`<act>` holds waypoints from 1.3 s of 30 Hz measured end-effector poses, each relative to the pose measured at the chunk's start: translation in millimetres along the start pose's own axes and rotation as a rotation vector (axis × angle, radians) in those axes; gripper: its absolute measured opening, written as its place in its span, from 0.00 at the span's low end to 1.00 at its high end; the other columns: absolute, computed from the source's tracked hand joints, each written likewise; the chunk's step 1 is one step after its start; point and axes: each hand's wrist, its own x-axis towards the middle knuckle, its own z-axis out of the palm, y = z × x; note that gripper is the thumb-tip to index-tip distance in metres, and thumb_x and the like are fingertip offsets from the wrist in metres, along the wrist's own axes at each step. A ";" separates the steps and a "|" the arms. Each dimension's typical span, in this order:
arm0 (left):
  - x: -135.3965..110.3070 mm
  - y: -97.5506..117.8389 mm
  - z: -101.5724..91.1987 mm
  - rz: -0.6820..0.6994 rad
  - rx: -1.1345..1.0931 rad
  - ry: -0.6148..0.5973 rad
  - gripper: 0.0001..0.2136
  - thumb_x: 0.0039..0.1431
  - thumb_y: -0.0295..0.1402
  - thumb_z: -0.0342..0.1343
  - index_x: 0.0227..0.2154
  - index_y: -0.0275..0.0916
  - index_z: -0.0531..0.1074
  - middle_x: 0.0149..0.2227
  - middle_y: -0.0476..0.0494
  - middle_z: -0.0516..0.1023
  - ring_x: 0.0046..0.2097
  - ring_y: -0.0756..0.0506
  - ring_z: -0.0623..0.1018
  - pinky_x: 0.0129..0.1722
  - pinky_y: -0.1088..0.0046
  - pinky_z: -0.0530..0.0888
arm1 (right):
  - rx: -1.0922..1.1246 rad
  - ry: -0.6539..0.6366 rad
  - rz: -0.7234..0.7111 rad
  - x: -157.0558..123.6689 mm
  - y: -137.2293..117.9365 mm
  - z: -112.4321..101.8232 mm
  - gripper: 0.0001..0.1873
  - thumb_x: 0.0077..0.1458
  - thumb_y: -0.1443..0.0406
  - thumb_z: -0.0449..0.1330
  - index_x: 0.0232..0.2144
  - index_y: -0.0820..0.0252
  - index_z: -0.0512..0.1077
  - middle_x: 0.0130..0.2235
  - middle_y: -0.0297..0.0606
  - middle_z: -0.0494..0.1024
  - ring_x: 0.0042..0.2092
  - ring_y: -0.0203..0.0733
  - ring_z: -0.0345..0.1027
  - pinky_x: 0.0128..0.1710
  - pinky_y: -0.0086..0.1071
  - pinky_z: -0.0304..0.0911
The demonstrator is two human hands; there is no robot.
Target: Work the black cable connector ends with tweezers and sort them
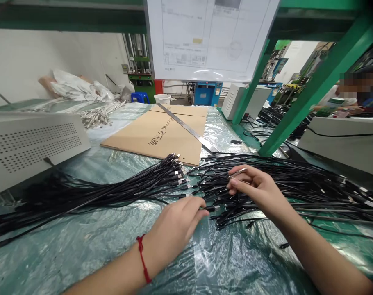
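Observation:
My left hand [180,219], with a red cord bracelet at the wrist, pinches a black USB cable [212,208] just behind its plug, which points right. My right hand [255,186] is closed on a slim metal tool that looks like tweezers [239,173], held above the cables and apart from the plug. Left of centre lies a bundle of black cables [112,191], its metal USB plugs gathered at the right end. Under and beyond my right hand spreads a second, looser pile of black cables [303,176].
Green sheeting under clear plastic covers the table [112,254]. Behind the cables lies a cardboard sheet [137,137] with a steel ruler [186,127] across it. A perforated grey box [35,143] stands left. Green posts [292,123] rise at right; a person sits beyond. A paper sheet [211,53] hangs overhead.

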 end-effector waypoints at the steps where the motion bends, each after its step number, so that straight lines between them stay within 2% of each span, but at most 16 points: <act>1: 1.2 -3.3 1.0 -0.014 -0.001 0.005 0.04 0.72 0.31 0.49 0.42 0.40 0.68 0.38 0.47 0.76 0.38 0.46 0.77 0.38 0.67 0.74 | 0.016 -0.038 0.015 -2.8 -1.0 4.2 0.19 0.55 0.55 0.68 0.43 0.61 0.72 0.31 0.38 0.81 0.31 0.39 0.78 0.35 0.33 0.75; 4: 4.8 -10.8 1.6 -0.017 0.010 0.024 0.03 0.71 0.31 0.52 0.40 0.39 0.69 0.38 0.46 0.74 0.39 0.45 0.76 0.40 0.66 0.75 | 0.009 -0.110 0.007 -10.6 -3.7 13.5 0.17 0.57 0.56 0.66 0.43 0.60 0.72 0.32 0.39 0.82 0.32 0.40 0.79 0.35 0.33 0.76; 6: 6.3 -11.9 0.7 -0.014 0.019 0.035 0.02 0.70 0.29 0.53 0.40 0.38 0.70 0.38 0.46 0.73 0.39 0.45 0.75 0.40 0.66 0.74 | -0.064 -0.119 -0.030 -14.4 -5.3 17.7 0.14 0.57 0.58 0.66 0.43 0.59 0.74 0.30 0.37 0.80 0.32 0.38 0.78 0.33 0.29 0.74; 10: 7.3 -7.8 -2.0 0.020 -0.031 0.016 0.05 0.70 0.26 0.50 0.43 0.37 0.71 0.39 0.45 0.72 0.42 0.45 0.74 0.43 0.67 0.74 | -0.236 -0.042 -0.201 -18.8 -8.2 24.6 0.08 0.57 0.61 0.67 0.38 0.56 0.77 0.37 0.37 0.77 0.33 0.34 0.73 0.31 0.25 0.71; 13: 7.0 -4.6 -2.7 0.017 -0.078 0.000 0.08 0.71 0.31 0.51 0.49 0.37 0.69 0.44 0.43 0.73 0.47 0.44 0.74 0.48 0.65 0.73 | -0.236 -0.020 -0.293 -21.8 -8.4 28.9 0.06 0.58 0.62 0.66 0.38 0.55 0.77 0.41 0.38 0.75 0.37 0.35 0.72 0.34 0.26 0.72; 15: 6.6 -4.1 -2.2 0.018 -0.102 0.006 0.09 0.71 0.33 0.51 0.51 0.38 0.68 0.45 0.43 0.74 0.47 0.44 0.74 0.48 0.64 0.73 | -0.223 -0.032 -0.292 -24.1 -8.0 30.7 0.06 0.58 0.63 0.66 0.40 0.54 0.77 0.41 0.38 0.75 0.38 0.36 0.73 0.34 0.25 0.72; 19: 5.6 -6.6 -0.4 -0.003 -0.136 0.044 0.06 0.72 0.31 0.50 0.47 0.40 0.68 0.43 0.46 0.77 0.45 0.46 0.77 0.44 0.68 0.73 | -0.232 -0.002 -0.281 -28.5 -8.8 32.0 0.07 0.58 0.63 0.66 0.41 0.54 0.76 0.41 0.38 0.75 0.36 0.35 0.73 0.33 0.26 0.72; 24: 3.3 -10.8 3.3 -0.001 -0.121 0.060 0.03 0.70 0.30 0.53 0.44 0.40 0.69 0.38 0.49 0.77 0.40 0.48 0.77 0.40 0.71 0.72 | -0.287 0.070 -0.356 -35.5 -10.3 32.4 0.10 0.58 0.66 0.65 0.44 0.51 0.75 0.41 0.37 0.76 0.37 0.36 0.73 0.34 0.28 0.72; 29: 2.1 -10.7 4.8 0.084 -0.070 0.147 0.03 0.68 0.28 0.55 0.42 0.39 0.71 0.37 0.47 0.77 0.38 0.47 0.76 0.39 0.70 0.71 | -0.362 -0.027 -0.486 -41.2 -6.1 38.4 0.16 0.56 0.70 0.67 0.46 0.52 0.73 0.41 0.38 0.77 0.42 0.42 0.74 0.39 0.34 0.73; 32: 3.9 -8.5 1.7 0.095 0.007 0.176 0.02 0.68 0.29 0.55 0.40 0.40 0.72 0.34 0.49 0.77 0.36 0.47 0.74 0.38 0.67 0.67 | -0.398 -0.083 -0.532 -41.6 -4.2 43.7 0.16 0.55 0.72 0.67 0.45 0.54 0.73 0.41 0.38 0.77 0.42 0.41 0.74 0.41 0.35 0.72; 35: 5.5 -6.7 -0.8 0.073 0.049 0.193 0.03 0.69 0.30 0.56 0.39 0.39 0.73 0.32 0.50 0.75 0.34 0.47 0.72 0.36 0.66 0.63 | -0.391 -0.086 -0.529 -41.5 -2.6 46.6 0.16 0.55 0.73 0.67 0.45 0.54 0.72 0.41 0.37 0.77 0.41 0.39 0.73 0.40 0.34 0.72; 39: 4.9 -6.4 0.2 0.064 0.010 0.199 0.02 0.68 0.27 0.55 0.39 0.38 0.73 0.32 0.49 0.73 0.36 0.47 0.72 0.38 0.67 0.65 | -0.386 -0.076 -0.540 -41.8 0.9 47.5 0.17 0.55 0.73 0.67 0.46 0.54 0.72 0.41 0.38 0.77 0.42 0.40 0.73 0.40 0.34 0.72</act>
